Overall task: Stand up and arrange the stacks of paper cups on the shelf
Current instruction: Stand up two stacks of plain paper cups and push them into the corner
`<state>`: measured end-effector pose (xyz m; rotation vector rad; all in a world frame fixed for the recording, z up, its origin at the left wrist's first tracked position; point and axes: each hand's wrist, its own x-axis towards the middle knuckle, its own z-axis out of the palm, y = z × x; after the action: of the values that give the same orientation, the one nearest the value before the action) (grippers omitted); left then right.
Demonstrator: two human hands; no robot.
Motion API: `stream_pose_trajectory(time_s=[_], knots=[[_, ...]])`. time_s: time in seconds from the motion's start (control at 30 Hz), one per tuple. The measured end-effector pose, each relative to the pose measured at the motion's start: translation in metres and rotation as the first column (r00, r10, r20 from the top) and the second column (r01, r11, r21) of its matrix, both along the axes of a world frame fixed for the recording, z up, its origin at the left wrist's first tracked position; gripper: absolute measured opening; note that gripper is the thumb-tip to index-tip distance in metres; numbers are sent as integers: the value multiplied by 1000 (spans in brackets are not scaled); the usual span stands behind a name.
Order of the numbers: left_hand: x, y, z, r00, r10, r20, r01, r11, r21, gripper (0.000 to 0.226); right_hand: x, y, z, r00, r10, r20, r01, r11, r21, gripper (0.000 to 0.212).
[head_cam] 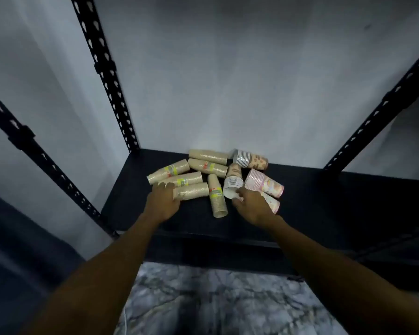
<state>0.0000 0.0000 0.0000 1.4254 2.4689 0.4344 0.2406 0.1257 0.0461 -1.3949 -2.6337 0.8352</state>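
Several stacks of paper cups lie on their sides in a heap on the dark shelf (324, 201). Beige stacks with yellow-green labels lie at the left, one more beige stack (217, 199) points toward me in the middle. My left hand (163, 201) grips the near end of the nearest beige stack (192, 191). My right hand (250, 205) pinches the rim of a white-and-brown patterned stack (234, 181). Pink patterned stacks (264, 183) lie right of it, one partly hidden under my right hand. Another patterned stack (250, 159) lies at the back.
Black perforated uprights (104, 76) (382, 110) frame the shelf against a pale wall. A front upright (41, 155) runs down the left. Marbled grey floor (215, 301) shows below the shelf's front edge. Bare shelf surface stretches right of the heap.
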Motion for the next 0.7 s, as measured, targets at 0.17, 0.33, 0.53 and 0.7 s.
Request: stream_pose_trajectory(time_s=[0.17,0.33,0.53,0.7], knots=[[-19,4,-62,992,82,94,-96,983,158,42,-21,2,-71,995,-37,-90,36,999,-16,36],[-29,1,-114,943,143,300,-254,893,372,57,-37,0,-132,976,-146,-160,164,981,107,51],[-39,3,-149,951,141,275,-258,852,455,66,-45,5,-165,949,-197,-247,253,943,218,56],[-38,-4,-152,944,61,323,-252,767,591,51,-42,10,-171,920,-212,-328,277,947,165,62]])
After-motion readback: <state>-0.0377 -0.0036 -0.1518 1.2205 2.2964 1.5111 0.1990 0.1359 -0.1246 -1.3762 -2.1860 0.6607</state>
